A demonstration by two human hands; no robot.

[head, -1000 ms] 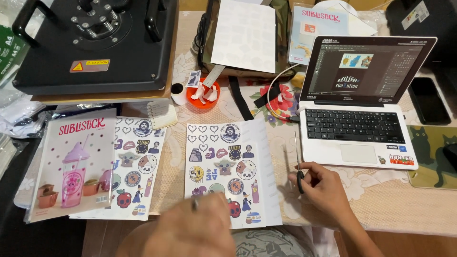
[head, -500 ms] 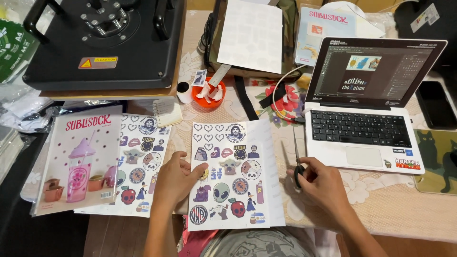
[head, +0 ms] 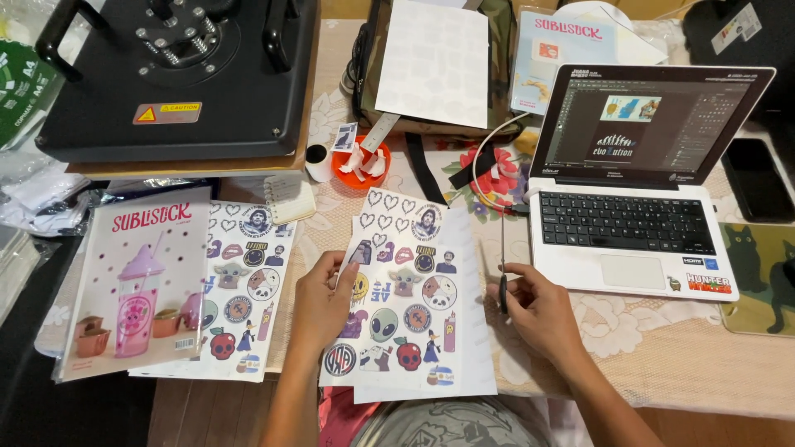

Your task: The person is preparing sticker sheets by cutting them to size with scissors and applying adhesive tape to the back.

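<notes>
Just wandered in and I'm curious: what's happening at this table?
A person's left hand grips the left edge of a white sheet printed with colourful stickers. The right hand holds slim scissors beside it. A second similar sheet lies to the left, and an open white laptop sits to the right on the lace-covered table.

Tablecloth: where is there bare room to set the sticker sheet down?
Bare lace tablecloth lies below the laptop, right of the right hand. The sticker sheet under the left hand has crowding leftward: another sheet, a paper pack.
</notes>
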